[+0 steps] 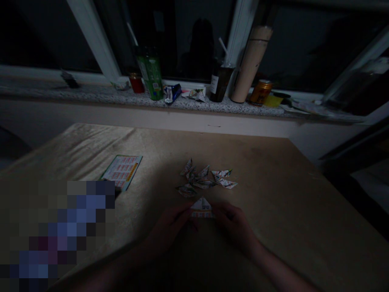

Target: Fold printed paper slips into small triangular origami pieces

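Note:
On the brown table [273, 190] my left hand [168, 231] and my right hand [235, 229] both pinch a small folded paper piece [201, 207], one at each end. It is printed, triangular on top, and rests low near the table surface. Just beyond it lies a loose cluster of several similar folded paper pieces [205, 178]. The light is dim and my fingertips show only in part.
A printed sheet [123, 171] lies flat to the left. A blurred patch covers the lower left. The stone window sill [91, 94] behind the table holds a green bottle [151, 73], a red cup [136, 83], a dark bottle with a straw [220, 81], a tall beige tube [251, 63] and an orange can [260, 92].

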{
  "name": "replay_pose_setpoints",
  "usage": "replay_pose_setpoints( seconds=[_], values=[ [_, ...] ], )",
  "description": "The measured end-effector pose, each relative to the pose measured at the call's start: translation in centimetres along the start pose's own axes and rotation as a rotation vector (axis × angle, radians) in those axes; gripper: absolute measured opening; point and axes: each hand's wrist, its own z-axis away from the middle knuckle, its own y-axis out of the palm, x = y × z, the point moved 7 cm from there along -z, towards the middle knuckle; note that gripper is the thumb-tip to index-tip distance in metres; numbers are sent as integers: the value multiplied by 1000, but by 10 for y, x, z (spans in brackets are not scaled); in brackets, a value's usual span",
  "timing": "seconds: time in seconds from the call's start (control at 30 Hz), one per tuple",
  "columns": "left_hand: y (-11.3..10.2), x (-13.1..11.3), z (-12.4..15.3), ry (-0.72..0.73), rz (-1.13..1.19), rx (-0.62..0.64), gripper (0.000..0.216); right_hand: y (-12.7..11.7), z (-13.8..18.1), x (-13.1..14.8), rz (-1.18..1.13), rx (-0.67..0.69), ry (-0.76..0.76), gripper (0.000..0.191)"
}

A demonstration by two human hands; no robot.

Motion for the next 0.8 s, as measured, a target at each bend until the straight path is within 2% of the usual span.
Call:
replay_pose_setpoints(
  seconds=[0.2,0.43,0.63,0.8],
  values=[
    [-2,2,3,-13,16,-26,36,-5,1,0,46,-50,-20,23],
    [4,6,5,-39,31,-1,45,-5,0,-2,-67,-58,-8,24],
    [-1,6,3,-39,-23,-93,43,-9,-1,-14,-219,-155,66,32],
    [-2,8,2,-49,-28,-114,41,-15,0,-11,-225,-233,30,25]
  ],
)
